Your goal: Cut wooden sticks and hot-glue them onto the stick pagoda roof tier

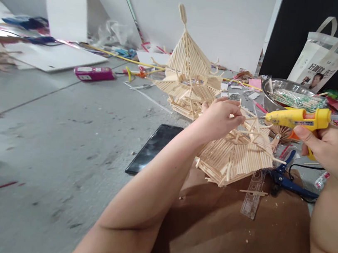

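Note:
My right hand (331, 145) is wrapped round a yellow hot glue gun (299, 118), its nozzle pointing left. A thin wooden stick (250, 118) is pinched in the fingers of my left hand (222, 118), its end close to the nozzle. Just below both hands sits a roof-shaped model of wooden sticks (233, 160), with slatted panels and a raised frame on top. My left hand partly covers its far side. Behind stands a second stick model, a tiered pagoda (189, 58) with a pointed top.
A dark tablet or phone (155, 149) lies beside my left forearm. Blue cutters (289, 183) and a clear ruler (252, 197) are near the model, on brown paper (234, 240). Further back are a metal bowl (264, 94), a printed bag (319, 59) and a purple box (94, 74).

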A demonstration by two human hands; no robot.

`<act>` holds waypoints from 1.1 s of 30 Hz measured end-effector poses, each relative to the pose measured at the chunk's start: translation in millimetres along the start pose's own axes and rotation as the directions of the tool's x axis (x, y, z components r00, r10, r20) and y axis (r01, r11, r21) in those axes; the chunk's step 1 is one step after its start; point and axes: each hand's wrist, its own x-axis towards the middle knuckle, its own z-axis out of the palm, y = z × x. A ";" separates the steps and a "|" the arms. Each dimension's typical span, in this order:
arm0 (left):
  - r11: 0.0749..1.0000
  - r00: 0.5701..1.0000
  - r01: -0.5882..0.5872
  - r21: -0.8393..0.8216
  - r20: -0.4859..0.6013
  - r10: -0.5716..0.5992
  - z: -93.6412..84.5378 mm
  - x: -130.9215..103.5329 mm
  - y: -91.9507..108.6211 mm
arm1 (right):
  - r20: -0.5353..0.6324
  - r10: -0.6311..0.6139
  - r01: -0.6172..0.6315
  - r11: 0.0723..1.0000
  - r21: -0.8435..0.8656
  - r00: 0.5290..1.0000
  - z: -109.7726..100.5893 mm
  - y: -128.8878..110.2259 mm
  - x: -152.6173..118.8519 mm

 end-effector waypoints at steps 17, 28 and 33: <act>1.000 1.000 0.025 -0.007 0.013 -0.025 -1.2 -0.2 2.4 | 0.010 0.011 -0.012 0.998 0.058 1.000 -1.5 3.9 -0.8; 1.000 0.999 0.030 0.002 0.020 -0.030 -2.1 -0.7 3.4 | 0.000 0.008 -0.008 1.000 0.021 1.000 -1.0 0.4 -0.7; 0.999 0.999 0.047 0.003 0.021 -0.047 -1.8 -1.5 3.2 | 0.041 -0.027 0.025 0.998 0.054 0.999 -0.8 0.2 -0.8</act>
